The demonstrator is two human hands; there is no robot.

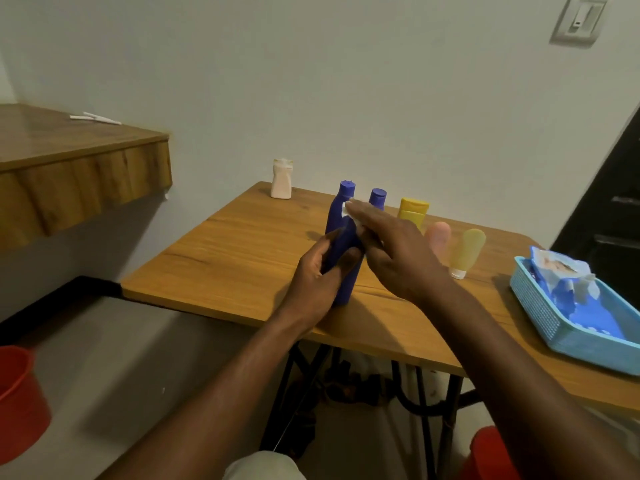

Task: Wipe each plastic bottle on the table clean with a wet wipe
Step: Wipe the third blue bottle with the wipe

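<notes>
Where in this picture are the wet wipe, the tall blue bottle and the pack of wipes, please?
wet wipe (345, 210): head view, white edge showing against the bottle.
tall blue bottle (336, 218): head view, upper body below the cap.
pack of wipes (558, 270): head view, front face.

The wet wipe (346, 211) lay mostly hidden under the right hand (401, 261), with only a white corner showing. The left hand (318, 273) covered the middle of the tall blue bottle (341, 216). The smaller blue bottle (377, 196) showed just its cap. At four o'clock the blue basket (540, 306) was cut off by the frame's edge, as was the red bucket (17, 393) at eight o'clock.
</notes>
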